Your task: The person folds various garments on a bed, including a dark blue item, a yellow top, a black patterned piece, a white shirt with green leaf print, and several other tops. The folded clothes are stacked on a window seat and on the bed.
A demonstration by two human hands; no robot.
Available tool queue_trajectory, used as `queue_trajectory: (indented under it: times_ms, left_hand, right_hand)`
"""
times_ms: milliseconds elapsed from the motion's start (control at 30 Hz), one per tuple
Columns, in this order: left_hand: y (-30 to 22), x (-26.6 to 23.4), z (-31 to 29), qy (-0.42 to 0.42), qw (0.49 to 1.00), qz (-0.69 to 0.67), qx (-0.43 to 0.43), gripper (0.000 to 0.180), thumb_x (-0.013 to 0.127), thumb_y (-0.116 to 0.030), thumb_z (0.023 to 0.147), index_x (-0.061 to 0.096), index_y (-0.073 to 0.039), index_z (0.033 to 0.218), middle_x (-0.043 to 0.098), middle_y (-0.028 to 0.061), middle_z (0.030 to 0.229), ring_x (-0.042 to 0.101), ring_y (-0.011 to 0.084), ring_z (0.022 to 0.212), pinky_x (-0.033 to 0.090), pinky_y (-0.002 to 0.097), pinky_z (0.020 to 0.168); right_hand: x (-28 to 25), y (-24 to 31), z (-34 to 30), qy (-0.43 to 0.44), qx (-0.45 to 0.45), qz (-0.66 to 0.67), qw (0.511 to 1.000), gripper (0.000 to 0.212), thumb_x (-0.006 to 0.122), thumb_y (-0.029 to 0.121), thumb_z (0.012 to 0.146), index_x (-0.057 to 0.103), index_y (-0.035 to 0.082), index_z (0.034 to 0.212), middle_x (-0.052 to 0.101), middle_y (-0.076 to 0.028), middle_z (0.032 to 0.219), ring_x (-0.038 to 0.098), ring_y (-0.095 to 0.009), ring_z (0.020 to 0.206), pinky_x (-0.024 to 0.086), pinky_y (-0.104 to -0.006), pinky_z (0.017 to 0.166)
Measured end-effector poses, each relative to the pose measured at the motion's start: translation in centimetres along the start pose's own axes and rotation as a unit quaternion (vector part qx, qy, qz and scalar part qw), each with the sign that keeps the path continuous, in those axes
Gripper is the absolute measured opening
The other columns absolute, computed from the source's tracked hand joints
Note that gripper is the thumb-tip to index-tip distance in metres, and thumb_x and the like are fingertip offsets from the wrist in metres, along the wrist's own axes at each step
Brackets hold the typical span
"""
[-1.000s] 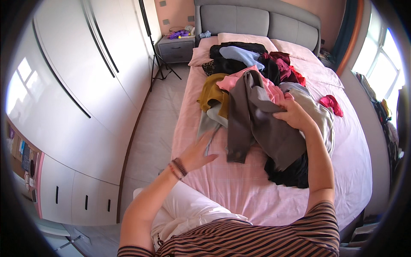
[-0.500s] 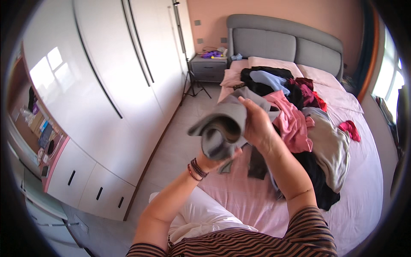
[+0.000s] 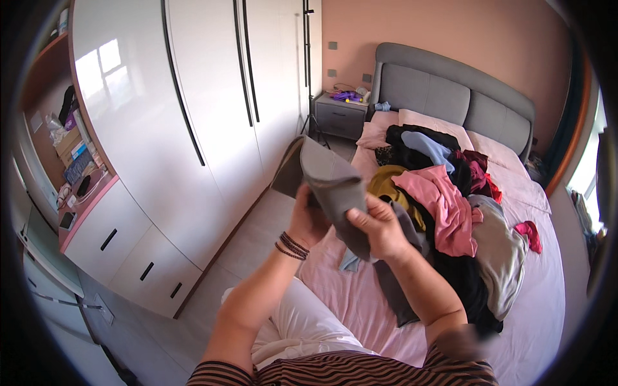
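The person holds a grey piece of clothing (image 3: 328, 183) up in the air with both hands. The right hand (image 3: 380, 228) has a tight grip on it: the thumb lies on top of the cloth and the fingers are curled under it. The left hand (image 3: 308, 219) is partly hidden behind the cloth, and its fingers are closed on the cloth from the back. Dark bands (image 3: 291, 246) sit around the left wrist.

The grey clothing is lifted above the near left edge of the bed (image 3: 360, 302). Its top end sticks up toward the white wardrobe (image 3: 187, 122). Its lower end hangs down over the pink sheet, just beside the right arm.

A big pile of clothes (image 3: 450, 219) lies in the middle of the bed, close to the right hand. A pink top (image 3: 444, 206) is on the pile, a yellow piece (image 3: 386, 186) sits next to it, and dark clothes lie under them. A small red piece (image 3: 529, 233) lies apart on the right side of the bed.

There is open floor (image 3: 251, 238) between the bed and the wardrobe, on the left of the hands. A grey bedside cabinet (image 3: 340, 116) stands at the far end of that floor. The near part of the sheet below the hands is bare.
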State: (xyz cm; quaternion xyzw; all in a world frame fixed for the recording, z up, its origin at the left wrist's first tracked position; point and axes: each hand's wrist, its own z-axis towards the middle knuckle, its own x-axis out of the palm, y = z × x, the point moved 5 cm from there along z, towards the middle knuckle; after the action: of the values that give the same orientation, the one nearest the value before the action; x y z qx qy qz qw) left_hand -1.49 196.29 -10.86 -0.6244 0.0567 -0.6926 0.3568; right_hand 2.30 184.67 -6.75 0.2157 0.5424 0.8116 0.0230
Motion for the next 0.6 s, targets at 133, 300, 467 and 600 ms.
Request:
queue_trajectory:
  times_ms: [133,300,467,600]
  left_hand:
    - [-7.5,-1.1,1.2,-0.11,0.958,0.259,0.054,0.033,0.054,-0.033,0.086,0.059,-0.004,0.102,0.063,0.005,0.096,0.059,0.0163,0.086,0.048,0.03,0.078]
    - [-17.4,4.2,1.5,-0.019,0.953,0.286,0.098,0.039,0.055,-0.032,0.088,0.055,0.001,0.11,0.061,0.0071,0.104,0.058,0.0173,0.093,0.047,0.0302,0.083]
    - [-20.6,9.5,1.7,-0.01,0.917,0.378,0.124,0.048,0.052,-0.037,0.089,0.051,0.003,0.116,0.057,0.0097,0.112,0.054,0.0175,0.101,0.044,0.0305,0.087]
    - [-20.2,11.3,2.0,-0.016,0.881,0.457,0.124,0.053,0.052,-0.041,0.088,0.05,0.004,0.117,0.056,0.0115,0.112,0.053,0.0173,0.102,0.043,0.0301,0.088]
  right_hand:
    - [-2.2,6.7,2.7,-0.088,-0.084,0.024,0.992,0.023,0.056,0.011,0.087,0.057,0.004,0.108,0.063,-0.006,0.098,0.06,-0.016,0.085,0.05,-0.0297,0.077]
    - [-7.2,13.6,8.1,-0.184,-0.099,-0.033,0.977,0.022,0.052,0.016,0.09,0.053,0.0,0.105,0.062,-0.011,0.093,0.062,-0.02,0.08,0.053,-0.0318,0.071]
    - [-4.9,15.3,11.8,-0.124,-0.116,-0.009,0.985,0.019,0.053,0.014,0.088,0.055,0.0,0.101,0.062,-0.011,0.089,0.061,-0.019,0.077,0.052,-0.0321,0.068]
    - [-0.6,14.6,12.8,-0.13,-0.156,0.021,0.979,0.021,0.056,0.014,0.087,0.056,0.0,0.102,0.063,-0.01,0.087,0.06,-0.017,0.076,0.051,-0.0308,0.067]
